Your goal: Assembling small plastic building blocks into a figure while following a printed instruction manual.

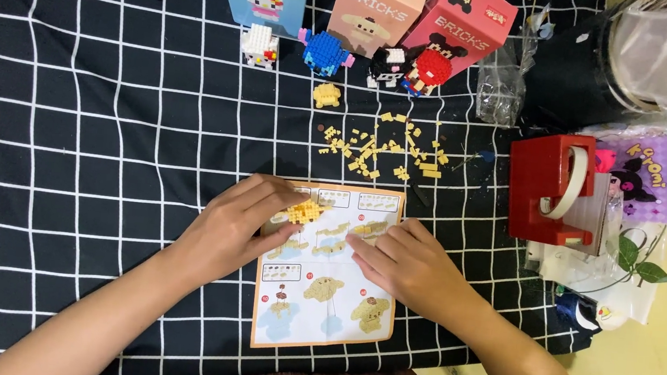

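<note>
Pinched between the fingertips of the left hand sits a small yellow brick assembly, held just above the upper left corner of the instruction sheet. The fingers close snugly on its near side while its top studs stay exposed. At three o'clock from it, the right hand lies flat and empty on the sheet, fingers extended and pressing the paper down near its middle diagrams.

Judging from this, the work stands at an early building step: the piece is small, and much stays unbuilt. Adding to it would call for a fresh brick, matched against the diagram under the right fingertips.

At twelve o'clock from the sheet, a scatter of loose yellow bricks lies on the black grid-patterned cloth. Beyond that, a small yellow built lump rests alone, and farther still four finished brick figures stand before three upright boxes. At two o'clock from the hands, a red tape dispenser sits well apart.
</note>
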